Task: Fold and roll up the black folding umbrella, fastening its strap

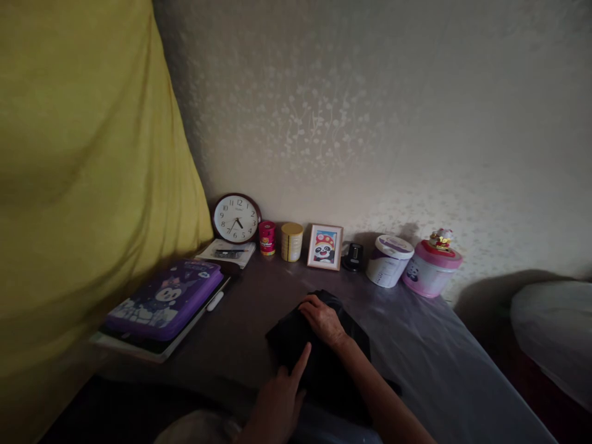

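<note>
A dark black cloth (289,336), folded into an uneven shape, lies on the table in front of me. My right hand (326,320) rests over its upper part, fingers bent and close together on the fabric; the fingertips press into it at the far side. Lower down, my left hand (282,394) is over the near part of the cloth with the index finger stretched out. Its other fingers are partly hidden in shadow. Exactly what kind of cloth item this is cannot be made out in the dim light.
At left, a purple case (169,299) lies on books beside a yellow curtain (92,154). Along the wall stand a clock (237,217), a red can (267,238), a yellow-lidded can (291,242), a panda picture (324,246), a black stand (354,256), a white tub (390,261) and a pink tub (430,268).
</note>
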Demonstrator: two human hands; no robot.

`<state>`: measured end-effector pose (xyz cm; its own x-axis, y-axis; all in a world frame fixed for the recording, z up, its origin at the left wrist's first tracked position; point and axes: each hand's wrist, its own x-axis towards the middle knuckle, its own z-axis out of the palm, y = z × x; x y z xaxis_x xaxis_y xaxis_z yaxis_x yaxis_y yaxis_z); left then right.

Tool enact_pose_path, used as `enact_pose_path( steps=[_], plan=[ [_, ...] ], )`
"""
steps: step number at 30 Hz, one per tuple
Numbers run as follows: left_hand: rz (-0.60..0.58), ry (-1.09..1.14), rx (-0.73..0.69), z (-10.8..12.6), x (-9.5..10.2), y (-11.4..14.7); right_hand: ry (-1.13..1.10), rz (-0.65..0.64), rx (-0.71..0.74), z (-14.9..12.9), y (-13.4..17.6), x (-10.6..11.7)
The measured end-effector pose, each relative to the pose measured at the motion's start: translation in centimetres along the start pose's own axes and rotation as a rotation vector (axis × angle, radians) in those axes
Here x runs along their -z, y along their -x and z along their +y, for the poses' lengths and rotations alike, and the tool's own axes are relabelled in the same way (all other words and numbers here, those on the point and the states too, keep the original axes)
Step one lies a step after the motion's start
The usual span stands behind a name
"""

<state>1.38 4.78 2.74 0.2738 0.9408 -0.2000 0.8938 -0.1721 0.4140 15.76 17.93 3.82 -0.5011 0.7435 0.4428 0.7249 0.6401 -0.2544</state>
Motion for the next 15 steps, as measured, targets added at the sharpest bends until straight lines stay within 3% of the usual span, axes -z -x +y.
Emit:
enact_pose_path(
  steps=[8,11,15],
  plan=[
    [-0.009,-0.041,0.03,0.3,-0.1,-0.1,-0.115,0.106,0.104,-1.2,4.5,1.3],
    [-0.02,-0.057,0.039,0.5,-0.1,-0.2,-0.075,0.132,0.082,-0.3,5.7,1.0],
    [-0.043,-0.046,0.056,0.4,-0.5,-0.3,0.0,0.157,0.005,2.8,4.8,0.1]
  ],
)
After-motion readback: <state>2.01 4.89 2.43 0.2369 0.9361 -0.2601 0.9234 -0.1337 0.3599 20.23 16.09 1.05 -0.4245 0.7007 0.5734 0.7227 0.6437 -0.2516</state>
